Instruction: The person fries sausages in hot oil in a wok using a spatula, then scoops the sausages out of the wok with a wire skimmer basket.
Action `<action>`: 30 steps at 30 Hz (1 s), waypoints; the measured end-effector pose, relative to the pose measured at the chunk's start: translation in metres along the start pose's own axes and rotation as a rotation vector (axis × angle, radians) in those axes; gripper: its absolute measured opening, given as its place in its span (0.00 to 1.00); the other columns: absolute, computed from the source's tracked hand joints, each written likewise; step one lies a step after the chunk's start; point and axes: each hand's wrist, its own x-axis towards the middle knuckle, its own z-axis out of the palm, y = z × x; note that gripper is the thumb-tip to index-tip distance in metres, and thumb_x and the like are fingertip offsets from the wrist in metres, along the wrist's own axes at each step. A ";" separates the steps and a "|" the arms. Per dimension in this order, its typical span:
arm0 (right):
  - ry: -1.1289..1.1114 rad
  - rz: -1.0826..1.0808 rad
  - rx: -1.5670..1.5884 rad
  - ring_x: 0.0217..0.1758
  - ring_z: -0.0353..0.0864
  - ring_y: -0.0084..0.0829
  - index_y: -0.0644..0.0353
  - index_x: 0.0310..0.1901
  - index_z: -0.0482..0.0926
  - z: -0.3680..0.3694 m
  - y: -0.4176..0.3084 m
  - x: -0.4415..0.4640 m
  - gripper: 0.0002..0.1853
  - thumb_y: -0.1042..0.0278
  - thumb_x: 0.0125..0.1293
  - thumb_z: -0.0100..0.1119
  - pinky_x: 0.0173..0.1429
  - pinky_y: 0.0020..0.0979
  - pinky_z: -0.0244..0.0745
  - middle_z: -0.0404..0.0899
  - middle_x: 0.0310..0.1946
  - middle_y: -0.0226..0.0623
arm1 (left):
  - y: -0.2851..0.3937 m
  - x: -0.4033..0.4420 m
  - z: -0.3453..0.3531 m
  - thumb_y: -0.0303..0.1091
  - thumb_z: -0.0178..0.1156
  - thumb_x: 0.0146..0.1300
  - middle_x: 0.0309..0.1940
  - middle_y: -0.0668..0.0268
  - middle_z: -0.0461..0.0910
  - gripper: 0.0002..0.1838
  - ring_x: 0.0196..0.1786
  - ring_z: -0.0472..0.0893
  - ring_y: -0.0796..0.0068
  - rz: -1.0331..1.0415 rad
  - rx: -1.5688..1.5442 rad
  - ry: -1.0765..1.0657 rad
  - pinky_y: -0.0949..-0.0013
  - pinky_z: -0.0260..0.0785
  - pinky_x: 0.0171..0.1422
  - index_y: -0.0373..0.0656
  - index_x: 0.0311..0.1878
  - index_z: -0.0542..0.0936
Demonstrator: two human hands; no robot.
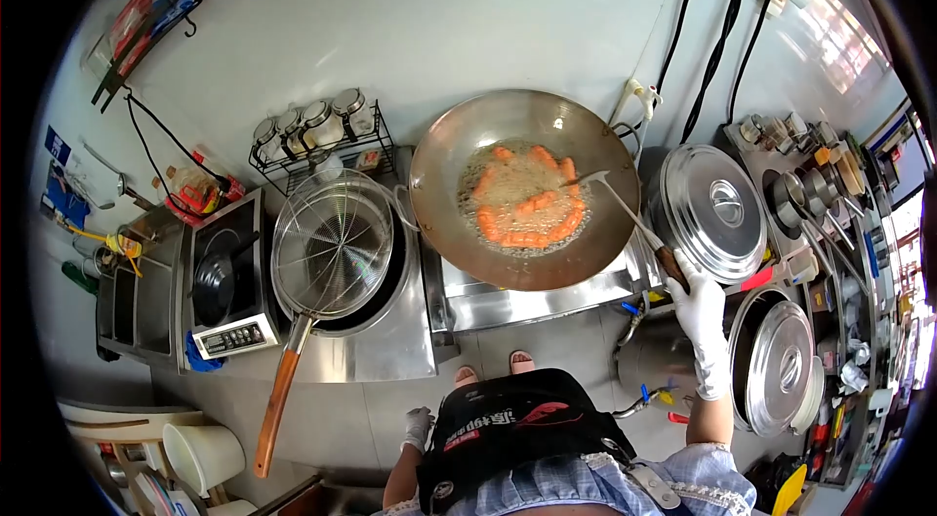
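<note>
My right hand (699, 306), in a white glove, is closed round the wooden handle of a long metal wok spatula (625, 206). The blade end of the spatula is inside a large wok (439, 165), near its right side. Several orange-red sausages (527, 240) lie in a rough ring in bubbling oil (517, 184) there. My left hand (418, 428), also gloved in white, hangs low beside the black apron (527, 418). Its fingers look loosely apart, and nothing shows in them.
A wire strainer (332, 243) with a wooden handle rests over a dark pot left of the wok. Spice jars (317, 121) stand in a rack behind it. To the right are a lidded steel pot (708, 208) and another lid (781, 370). An induction cooker (234, 338) is farther left.
</note>
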 end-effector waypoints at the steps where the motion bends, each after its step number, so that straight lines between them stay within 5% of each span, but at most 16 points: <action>1: -0.003 0.001 0.004 0.33 0.80 0.43 0.57 0.58 0.76 -0.006 0.003 -0.004 0.25 0.69 0.56 0.63 0.38 0.37 0.74 0.78 0.33 0.42 | 0.001 0.001 0.000 0.34 0.53 0.61 0.21 0.58 0.77 0.10 0.21 0.75 0.68 0.000 0.004 -0.002 0.67 0.67 0.24 0.35 0.35 0.77; 30: -0.218 -0.038 -0.083 0.33 0.81 0.44 0.56 0.54 0.78 -0.046 -0.011 -0.029 0.24 0.65 0.54 0.65 0.37 0.38 0.75 0.80 0.35 0.44 | -0.002 0.002 0.004 0.34 0.53 0.60 0.20 0.58 0.76 0.12 0.21 0.74 0.68 0.029 0.000 -0.019 0.67 0.67 0.26 0.33 0.36 0.77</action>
